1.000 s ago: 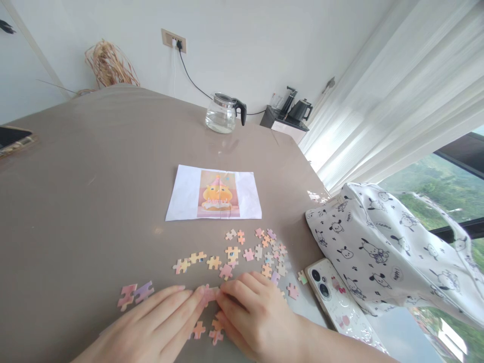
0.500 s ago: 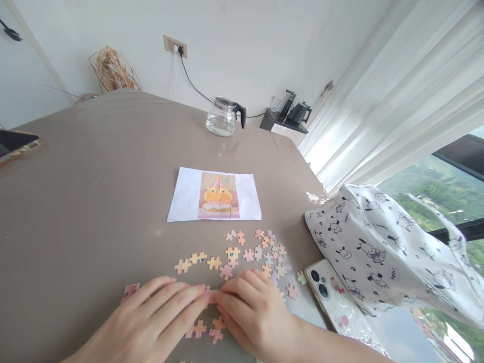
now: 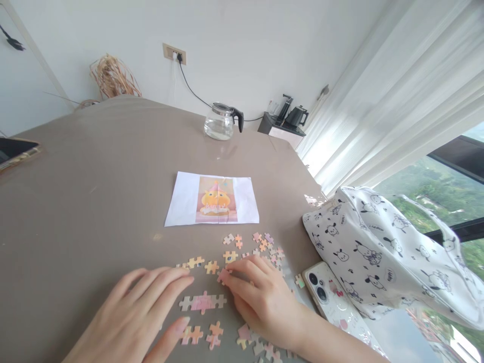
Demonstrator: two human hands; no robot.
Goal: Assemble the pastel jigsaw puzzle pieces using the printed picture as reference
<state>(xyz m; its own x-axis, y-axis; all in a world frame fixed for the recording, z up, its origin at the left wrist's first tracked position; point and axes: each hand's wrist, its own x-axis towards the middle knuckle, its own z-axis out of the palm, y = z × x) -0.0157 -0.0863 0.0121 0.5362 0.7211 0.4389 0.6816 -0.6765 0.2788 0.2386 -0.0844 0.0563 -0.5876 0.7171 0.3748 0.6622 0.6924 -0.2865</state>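
One joined puzzle strip [image 3: 201,302] lies on the table [image 3: 91,237] between two hands: the left hand [image 3: 141,302] has loosely spread fingers, holding nothing; the right hand [image 3: 264,295] has bent fingertips at one pink piece [image 3: 224,277] (grip unclear). Beyond are one picture sheet [image 3: 216,200], one jug [image 3: 218,127] part-filled with clear liquid, and one bag [image 3: 372,254], contents hidden.

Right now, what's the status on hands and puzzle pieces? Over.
Left hand open, palm down. Right hand at a pink piece, grip unclear. Pink-and-grey strip between the hands. Phone lying close by, to the right.
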